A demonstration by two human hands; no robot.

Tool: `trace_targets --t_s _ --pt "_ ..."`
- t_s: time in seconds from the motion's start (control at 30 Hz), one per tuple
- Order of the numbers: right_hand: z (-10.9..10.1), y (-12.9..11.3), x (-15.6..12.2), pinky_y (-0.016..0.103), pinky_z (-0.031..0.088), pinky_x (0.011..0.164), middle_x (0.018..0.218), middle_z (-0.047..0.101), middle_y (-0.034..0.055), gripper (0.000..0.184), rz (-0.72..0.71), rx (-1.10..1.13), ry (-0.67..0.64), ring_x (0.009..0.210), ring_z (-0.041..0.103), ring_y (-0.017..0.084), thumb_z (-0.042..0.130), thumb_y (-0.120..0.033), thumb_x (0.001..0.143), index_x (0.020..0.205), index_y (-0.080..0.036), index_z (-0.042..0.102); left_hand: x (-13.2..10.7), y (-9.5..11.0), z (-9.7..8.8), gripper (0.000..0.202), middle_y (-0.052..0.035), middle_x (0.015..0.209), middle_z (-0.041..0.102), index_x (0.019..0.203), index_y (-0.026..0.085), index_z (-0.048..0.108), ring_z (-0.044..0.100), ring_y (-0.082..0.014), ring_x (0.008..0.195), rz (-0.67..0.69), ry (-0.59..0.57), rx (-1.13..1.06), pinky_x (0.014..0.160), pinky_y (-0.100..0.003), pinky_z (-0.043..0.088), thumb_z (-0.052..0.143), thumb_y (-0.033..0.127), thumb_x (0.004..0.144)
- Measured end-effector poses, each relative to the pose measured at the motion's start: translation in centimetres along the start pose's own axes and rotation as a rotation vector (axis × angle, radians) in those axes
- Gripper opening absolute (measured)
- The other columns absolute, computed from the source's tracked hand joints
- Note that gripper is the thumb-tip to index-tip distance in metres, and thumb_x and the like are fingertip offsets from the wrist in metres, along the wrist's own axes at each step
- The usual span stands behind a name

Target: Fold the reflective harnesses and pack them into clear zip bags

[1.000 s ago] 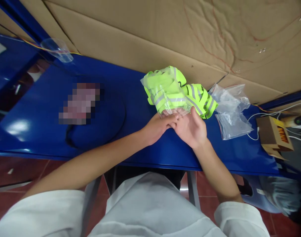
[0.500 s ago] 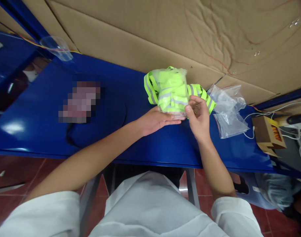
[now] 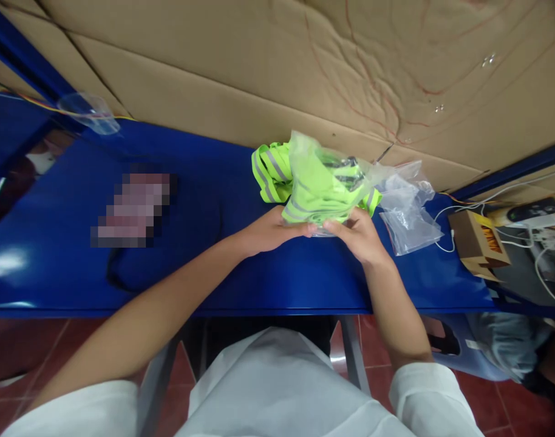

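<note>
A neon-yellow reflective vest folded inside a clear plastic bag (image 3: 320, 185) stands on the blue table (image 3: 214, 267), held from below by both hands. My left hand (image 3: 271, 229) grips the bag's lower left edge, fingers curled under it. My right hand (image 3: 357, 233) grips its lower right edge. Behind the bag lies another neon-yellow vest (image 3: 267, 171), loose on the table against the cardboard.
Empty clear plastic bags (image 3: 407, 209) lie to the right. A small brown box (image 3: 478, 243) with white cables sits at the far right. A cardboard sheet (image 3: 305, 73) backs the table. Another clear bag (image 3: 88, 112) rests far left. Dark cloth (image 3: 168, 243) lies left of my hands.
The bagged vest has been turned and lifted upright. My right hand dropped from pinching the bag's side to gripping its lower edge; my left hand closed under it.
</note>
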State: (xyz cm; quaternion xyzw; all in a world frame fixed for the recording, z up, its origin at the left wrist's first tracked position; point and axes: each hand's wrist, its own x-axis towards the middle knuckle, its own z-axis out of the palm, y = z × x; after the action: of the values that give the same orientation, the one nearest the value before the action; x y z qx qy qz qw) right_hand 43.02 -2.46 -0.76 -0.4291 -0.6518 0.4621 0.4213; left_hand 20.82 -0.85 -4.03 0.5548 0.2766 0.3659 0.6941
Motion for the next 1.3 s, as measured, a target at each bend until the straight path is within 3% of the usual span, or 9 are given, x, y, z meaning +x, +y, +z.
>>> trace_targets --t_s 0.23,0.43,0.5,0.6,0.7,0.8,0.9,1.03,1.3 --pt "0.5 1.3 0.5 0.028 0.058 0.072 0.081 0.078 0.0016 0.041 0.193 -0.009 -0.083 0.075 0.072 0.017 0.087 -0.057 0.081 0.084 -0.017 0.080 0.2 0.1 1.5 0.070 -0.0144 0.089 0.083 0.109 0.009 0.076 0.080 -0.0255 0.079 -0.037 0.193 0.113 0.074 -0.034 0.065 0.066 0.076 0.091" --pt "-0.4 0.6 0.4 0.023 0.054 0.058 0.074 0.076 0.0030 0.043 0.399 0.158 -0.019 0.062 0.067 0.013 0.094 -0.055 0.072 0.079 -0.015 0.079 -2.5 2.9 1.2 0.083 -0.0203 0.115 0.081 0.123 0.011 0.075 0.082 -0.0299 0.094 -0.304 -0.138 0.040 0.083 -0.039 0.067 0.053 0.084 0.092" --pt "-0.7 -0.3 -0.2 0.021 0.048 0.045 0.072 0.076 0.0048 0.047 0.505 0.269 -0.032 0.054 0.064 0.012 0.093 -0.058 0.071 0.081 -0.015 0.078 -4.7 3.8 0.6 0.069 -0.0160 0.101 0.083 0.115 0.013 0.078 0.081 -0.0279 0.087 -0.179 -0.042 0.321 0.085 -0.040 0.066 0.064 0.076 0.092" --pt "-0.5 -1.5 -1.5 0.018 0.036 0.034 0.067 0.074 0.0033 0.049 0.637 0.436 -0.110 0.042 0.055 0.009 0.093 -0.059 0.069 0.081 -0.015 0.075 -7.1 4.5 0.0 0.071 -0.0129 0.133 0.075 0.131 0.022 0.071 0.070 -0.0325 0.127 0.364 0.382 0.840 0.115 -0.048 0.055 0.095 0.055 0.073" --pt "0.0 -2.5 -2.4 0.018 0.038 0.035 0.064 0.071 0.0034 0.063 0.662 0.518 -0.412 0.042 0.054 0.009 0.078 -0.078 0.078 0.080 -0.015 0.074 -7.1 4.3 0.4 0.067 -0.0117 0.152 0.064 0.136 0.024 0.068 0.056 -0.0338 0.147 0.616 0.247 0.954 0.128 -0.050 0.041 0.092 0.050 0.079" --pt "-1.0 -3.0 -2.5 0.023 0.047 0.043 0.070 0.073 0.0097 0.100 0.520 0.396 -0.771 0.051 0.061 0.013 0.036 -0.104 0.079 0.083 -0.013 0.077 -5.8 3.6 1.5 0.032 -0.0074 0.124 0.080 0.121 0.022 0.078 0.075 -0.0253 0.117 0.417 0.147 0.700 0.108 -0.036 0.056 0.070 0.044 0.100" --pt "-2.5 -2.3 -1.9 0.023 0.047 0.048 0.059 0.065 0.0062 0.094 0.281 0.090 -0.461 0.051 0.059 0.012 0.037 -0.100 0.084 0.072 -0.015 0.073 -4.2 2.2 2.2 0.037 -0.0065 0.102 0.083 0.101 0.017 0.083 0.077 -0.0228 0.093 0.032 0.286 0.249 0.084 -0.030 0.059 0.076 0.053 0.093" --pt "-1.9 1.0 -1.1 0.021 0.040 0.041 0.054 0.053 -0.0046 0.060 0.222 -0.034 0.014 0.044 0.049 0.009 0.066 -0.079 0.090 0.075 -0.021 0.059 -2.5 0.4 1.8 0.048 -0.0096 0.102 0.083 0.105 0.015 0.083 0.078 -0.0252 0.091 -0.362 0.223 -0.315 0.088 -0.033 0.062 0.095 0.046 0.071" --pt "0.4 4.1 -1.6 0.024 0.053 0.045 0.065 0.064 -0.0026 0.054 0.305 0.190 0.075 0.050 0.060 0.012 0.073 -0.075 0.087 0.090 -0.022 0.069 -1.6 -0.3 0.5 0.057 -0.0108 0.097 0.084 0.102 0.014 0.085 0.078 -0.0230 0.085 -0.401 0.269 -0.221 0.081 -0.029 0.061 0.084 0.066 0.080"
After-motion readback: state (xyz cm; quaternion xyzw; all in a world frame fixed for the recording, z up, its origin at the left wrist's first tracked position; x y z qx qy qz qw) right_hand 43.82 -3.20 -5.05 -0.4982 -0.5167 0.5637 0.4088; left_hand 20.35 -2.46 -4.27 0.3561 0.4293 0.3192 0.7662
